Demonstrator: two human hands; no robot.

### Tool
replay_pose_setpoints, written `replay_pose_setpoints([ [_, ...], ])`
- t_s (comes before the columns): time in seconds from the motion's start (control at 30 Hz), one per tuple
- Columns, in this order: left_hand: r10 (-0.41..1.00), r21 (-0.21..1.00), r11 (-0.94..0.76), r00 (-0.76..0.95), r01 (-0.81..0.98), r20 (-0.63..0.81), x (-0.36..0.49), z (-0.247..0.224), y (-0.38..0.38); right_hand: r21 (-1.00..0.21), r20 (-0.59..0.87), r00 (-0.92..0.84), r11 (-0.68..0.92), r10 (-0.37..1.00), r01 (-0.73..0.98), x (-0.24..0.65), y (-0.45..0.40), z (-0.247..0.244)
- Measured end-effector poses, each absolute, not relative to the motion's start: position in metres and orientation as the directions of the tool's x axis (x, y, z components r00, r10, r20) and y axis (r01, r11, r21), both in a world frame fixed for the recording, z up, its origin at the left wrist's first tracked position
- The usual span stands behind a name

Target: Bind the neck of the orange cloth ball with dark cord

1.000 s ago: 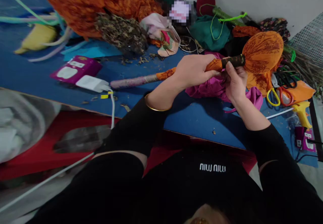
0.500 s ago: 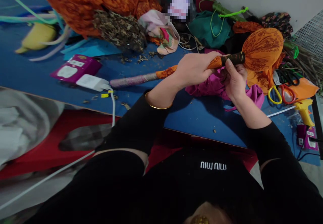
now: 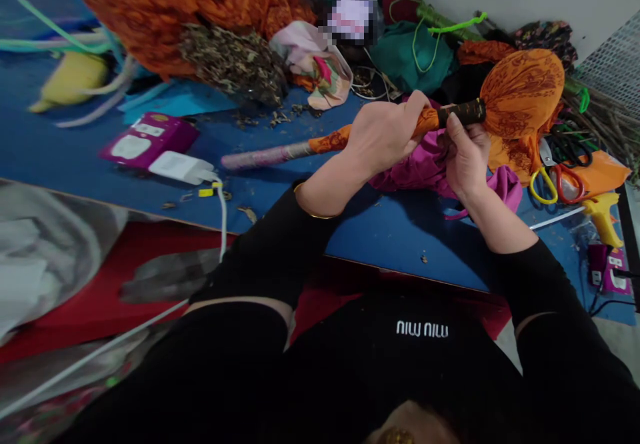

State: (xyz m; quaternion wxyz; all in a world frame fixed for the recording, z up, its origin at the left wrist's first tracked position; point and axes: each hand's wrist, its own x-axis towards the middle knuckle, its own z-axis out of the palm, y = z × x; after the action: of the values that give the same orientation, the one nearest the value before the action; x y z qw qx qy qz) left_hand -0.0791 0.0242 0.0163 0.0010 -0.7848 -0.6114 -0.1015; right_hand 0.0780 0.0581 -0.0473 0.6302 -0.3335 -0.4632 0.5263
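A stick wrapped in orange patterned cloth (image 3: 330, 140) lies across both my hands, its bare pinkish-grey end pointing left. At its right end the cloth swells into a round orange bundle (image 3: 523, 94), bound below with a dark band (image 3: 463, 113). My left hand (image 3: 385, 131) is closed around the wrapped stick left of the band. My right hand (image 3: 467, 147) pinches the band from below, thumb on top; its other fingers are partly hidden. Under the hands lies bunched magenta cloth (image 3: 430, 164).
On the blue table (image 3: 400, 234), scissors with yellow and red handles (image 3: 555, 181) and a yellow glue gun (image 3: 604, 217) lie at right. A purple power block (image 3: 150, 139) with a white plug adapter (image 3: 183, 167) sits left. Dried plant matter (image 3: 233, 61) and orange cloth (image 3: 190, 11) are piled behind.
My left hand has tilted and its fingers have shifted slightly on the wrapped stick. My right hand stays at the dark band. The view has moved very slightly.
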Motion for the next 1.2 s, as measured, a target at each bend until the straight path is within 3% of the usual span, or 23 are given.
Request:
replay_pose_setpoints([
  [0.33,0.951,0.044,-0.240,0.226,0.970,0.210,-0.071,0.011,0.019,-0.902,0.179,-0.006,0.161,0.984,-0.401,0.082,0.060,-0.041],
  [0.63,0.956,0.241,-0.246,0.194,0.939,0.219,-0.075,0.019,0.012,-0.893,0.253,0.110,0.276,0.961,-0.355,0.073,0.057,-0.046],
  [0.83,0.960,0.353,-0.249,0.183,0.902,0.211,-0.077,0.014,0.017,-0.864,0.152,0.214,0.235,0.965,-0.446,0.067,0.055,-0.052],
  [1.03,0.970,0.344,-0.216,0.160,0.914,0.184,-0.081,0.017,0.017,-0.945,0.206,0.087,0.222,0.975,-0.241,0.072,0.034,-0.023],
  [1.2,0.978,0.290,-0.181,0.141,0.940,0.155,-0.076,0.015,0.018,-0.938,0.271,0.111,0.288,0.956,-0.193,0.074,0.021,-0.009],
])
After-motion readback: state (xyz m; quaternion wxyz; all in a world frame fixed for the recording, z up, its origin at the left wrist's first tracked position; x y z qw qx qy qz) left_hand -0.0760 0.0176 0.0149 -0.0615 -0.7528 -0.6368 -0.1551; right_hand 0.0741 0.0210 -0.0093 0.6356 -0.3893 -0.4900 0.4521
